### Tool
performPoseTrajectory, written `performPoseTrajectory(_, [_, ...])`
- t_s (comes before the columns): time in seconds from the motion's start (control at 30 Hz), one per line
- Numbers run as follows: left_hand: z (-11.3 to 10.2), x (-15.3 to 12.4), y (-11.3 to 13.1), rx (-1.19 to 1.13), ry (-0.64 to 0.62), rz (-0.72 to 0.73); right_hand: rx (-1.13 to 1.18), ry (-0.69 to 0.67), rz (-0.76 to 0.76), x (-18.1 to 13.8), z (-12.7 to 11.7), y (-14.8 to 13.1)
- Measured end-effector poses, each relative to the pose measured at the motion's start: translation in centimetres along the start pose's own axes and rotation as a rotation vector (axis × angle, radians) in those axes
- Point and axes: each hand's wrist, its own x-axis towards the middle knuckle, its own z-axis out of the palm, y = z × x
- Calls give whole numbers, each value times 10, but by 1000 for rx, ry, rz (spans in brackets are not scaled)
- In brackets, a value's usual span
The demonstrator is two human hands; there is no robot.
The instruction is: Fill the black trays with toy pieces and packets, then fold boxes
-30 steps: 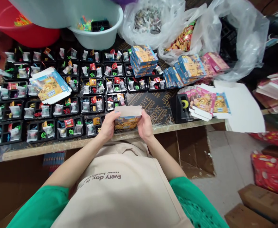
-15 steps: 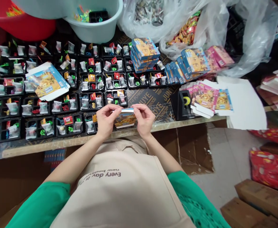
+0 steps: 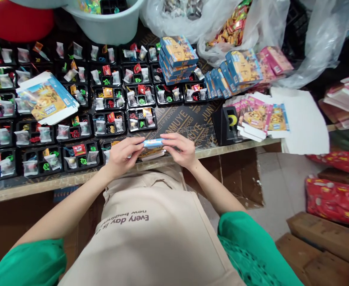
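Between both hands, at the table's front edge, is a small blue and yellow printed cardboard box (image 3: 153, 143), its narrow blue side facing up. My left hand (image 3: 126, 154) grips its left end, thumb and fingers closed on it. The right end is pinched by my right hand (image 3: 180, 149). Fingers cover both ends of the box, and its lower part is partly hidden. Just beyond the hands lies a black compartment tray (image 3: 141, 119) with small wrapped pieces and a green plastic piece in it.
Many filled black trays (image 3: 76, 129) cover the left of the table. Flat box blanks (image 3: 47, 99) lie on some. Stacked blue boxes (image 3: 178, 51) stand behind. A tape dispenser (image 3: 226, 123), pink blanks (image 3: 256, 113) and white sheets (image 3: 307, 123) lie right. Tubs (image 3: 108, 26) and plastic bags (image 3: 180, 24) line the back.
The box's top now shows a flat blue side where a pale open edge showed before. Both hands have shifted their hold along its ends. The view has moved slightly.
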Motion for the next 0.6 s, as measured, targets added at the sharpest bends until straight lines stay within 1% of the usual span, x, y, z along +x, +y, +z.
performPoseTrajectory(0.1, [7,6,3,69,-91,10,-51,-35,-50,-6,-1,-1])
performPoseTrajectory(0.17, [12,14,9,104,-180,-11,-185,-28,-114,-13,-12,-5])
performPoseTrajectory(0.2, [13,18,12,118,-212,-22,-275,10,-135,-17,-23,-7])
performPoseTrajectory(0.23, [13,22,15,132,-228,-28,-375,96,-135,-22,-37,-8])
performPoseTrajectory(0.27, [13,24,17,149,-236,-28,-482,225,-104,-29,-55,-7])
performPoseTrajectory(0.33, [12,27,18,198,-221,-13,-700,524,31,-45,-99,-3])
performPoseTrajectory(0.37, [13,27,18,230,-214,2,-799,645,118,-53,-121,2])
performPoseTrajectory(0.4, [15,26,17,266,-218,21,-880,704,199,-61,-143,7])
performPoseTrajectory(0.43, [17,24,16,306,-233,44,-932,710,268,-68,-163,13])
performPoseTrajectory(0.5, [23,20,14,380,-277,91,-951,638,373,-78,-193,25])
performPoseTrajectory(0.53, [26,17,13,402,-297,109,-927,590,409,-80,-204,30])
performPoseTrajectory(0.6, [31,13,11,404,-312,131,-853,515,445,-80,-217,38])
